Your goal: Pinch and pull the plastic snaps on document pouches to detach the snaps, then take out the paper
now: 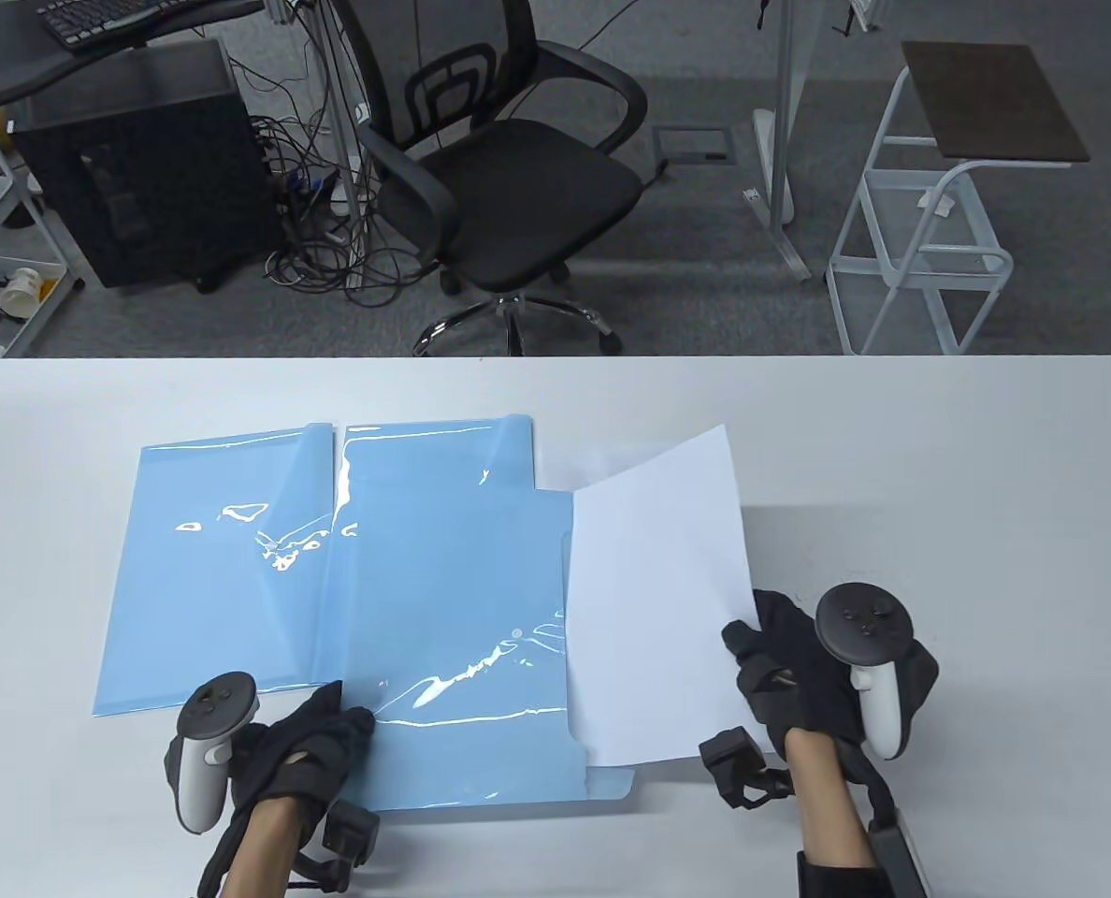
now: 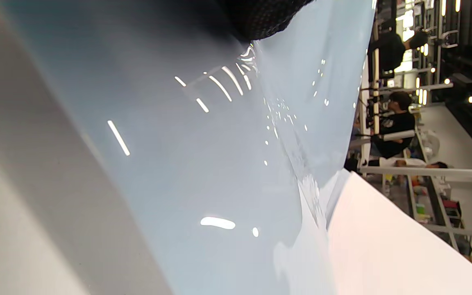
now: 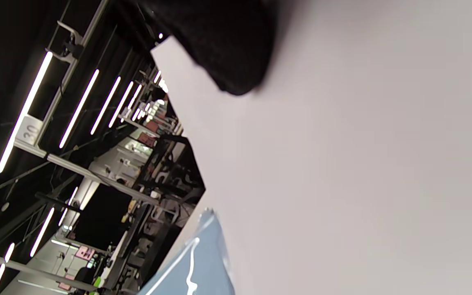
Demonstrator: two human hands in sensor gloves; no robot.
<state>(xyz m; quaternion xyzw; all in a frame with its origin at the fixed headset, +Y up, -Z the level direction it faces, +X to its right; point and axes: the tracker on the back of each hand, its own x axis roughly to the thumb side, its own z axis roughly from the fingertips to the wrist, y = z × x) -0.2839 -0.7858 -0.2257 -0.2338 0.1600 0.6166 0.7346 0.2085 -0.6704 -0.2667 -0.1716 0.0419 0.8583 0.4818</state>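
Note:
Two light-blue document pouches lie side by side on the white table (image 1: 948, 468), the left pouch (image 1: 209, 571) partly under the right pouch (image 1: 453, 608). A white paper (image 1: 658, 599) sticks out of the right pouch's right side, tilted, most of it outside. My left hand (image 1: 345, 716) presses its fingers flat on the right pouch's near left corner; in the left wrist view a gloved fingertip (image 2: 260, 16) sits on the glossy pouch (image 2: 203, 164), the paper (image 2: 383, 237) beyond. My right hand (image 1: 747, 641) pinches the paper's right edge; its finger (image 3: 228, 49) lies on the sheet (image 3: 342, 164).
Beyond the table's far edge stand a black office chair (image 1: 509, 159), a black computer tower (image 1: 144, 159) with tangled cables, and a white side rack (image 1: 939, 206). The table's right part is bare white surface.

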